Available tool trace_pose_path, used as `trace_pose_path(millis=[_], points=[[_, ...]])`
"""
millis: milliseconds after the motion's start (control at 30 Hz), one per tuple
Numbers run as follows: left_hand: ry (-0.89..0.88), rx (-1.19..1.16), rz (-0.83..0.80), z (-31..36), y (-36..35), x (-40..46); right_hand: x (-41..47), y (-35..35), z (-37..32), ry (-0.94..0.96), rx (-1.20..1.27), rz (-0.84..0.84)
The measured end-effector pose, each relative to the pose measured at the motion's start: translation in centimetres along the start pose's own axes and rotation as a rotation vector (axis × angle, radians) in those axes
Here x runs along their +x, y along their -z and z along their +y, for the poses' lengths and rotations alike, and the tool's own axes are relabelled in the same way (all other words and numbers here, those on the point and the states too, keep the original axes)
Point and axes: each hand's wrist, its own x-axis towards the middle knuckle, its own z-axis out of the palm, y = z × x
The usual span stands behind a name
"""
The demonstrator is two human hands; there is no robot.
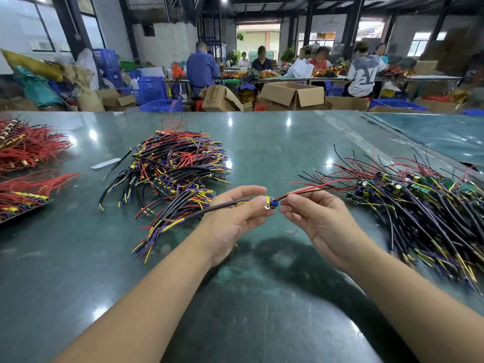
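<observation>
The green tabletop (262, 142) filled the lower frame, with people working at benches behind it. A right heap (419, 205) of wired boards sprawled along the right edge, a middle heap (178, 163) sat left of centre, and red bundles (28, 148) lay at the far left. Both hands met mid-frame, between the two heaps. The left hand (233, 216) pinched a small module (269, 201) between thumb and fingertips, and its black lead (209, 209) trailed left toward the middle heap. The right hand (317, 218), just beside it, pinched the module's red lead (303, 191) with its other fingers curled.
</observation>
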Motion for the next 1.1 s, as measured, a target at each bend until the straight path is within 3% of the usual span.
trace_pose_path(millis=[333, 467, 567, 667, 767, 967, 1100], points=[[0.013, -0.338, 0.064, 0.3, -0.1, 0.3, 0.0, -1.0, 0.3, -0.014, 0.094, 0.034], [0.047, -0.304, 0.056, 0.3, 0.0, 0.2, -0.2, -0.9, 0.5, 0.038, 0.021, -0.011], [0.051, -0.249, 0.047, 0.3, -0.1, 0.1, -0.5, -0.8, 0.9, 0.12, -0.201, -0.068], [0.063, -0.208, 0.038, 0.3, -0.1, 0.0, -0.3, -0.6, 1.1, 0.195, -0.386, -0.014], [0.069, -0.177, 0.018, 0.4, -0.1, -0.1, -0.4, -0.5, 0.8, 0.24, -0.595, -0.094], [0.07, -0.14, -0.029, 0.8, -0.2, -0.5, -0.7, -0.7, 0.6, 0.287, -0.563, -0.068], [0.067, -0.145, -0.06, 1.0, -0.4, -0.5, -0.9, -1.2, 0.8, 0.415, -0.501, 0.057]])
